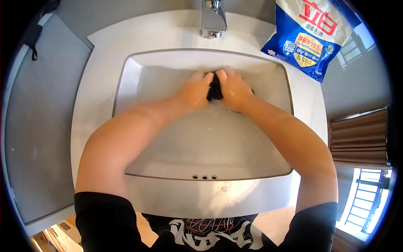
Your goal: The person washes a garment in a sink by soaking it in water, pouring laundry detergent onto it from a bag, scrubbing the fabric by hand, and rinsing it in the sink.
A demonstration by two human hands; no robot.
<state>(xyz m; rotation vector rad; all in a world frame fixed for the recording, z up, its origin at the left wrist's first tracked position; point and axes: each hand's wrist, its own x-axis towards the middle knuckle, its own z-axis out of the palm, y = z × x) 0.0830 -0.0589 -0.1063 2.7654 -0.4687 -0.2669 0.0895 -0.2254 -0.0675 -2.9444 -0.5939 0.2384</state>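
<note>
Both my hands are together in the cloudy water of a white sink (201, 168), near its far side. A black wet cloth (215, 89) shows between them. My left hand (196, 90) grips it from the left, fingers curled round it. From the other side my right hand (235, 89) is closed on the same cloth, thumb close to the left one. Most of the cloth is hidden under the hands and the water, so its exact kind cannot be made out. A small dark bit shows past my right hand.
A chrome faucet (213, 21) stands behind the basin. On the counter's far right corner leans a blue and white detergent bag (310, 38). Overflow holes (204, 177) line the near wall. A grey panel (46, 122) is at left, a brown curtain (359, 140) at right.
</note>
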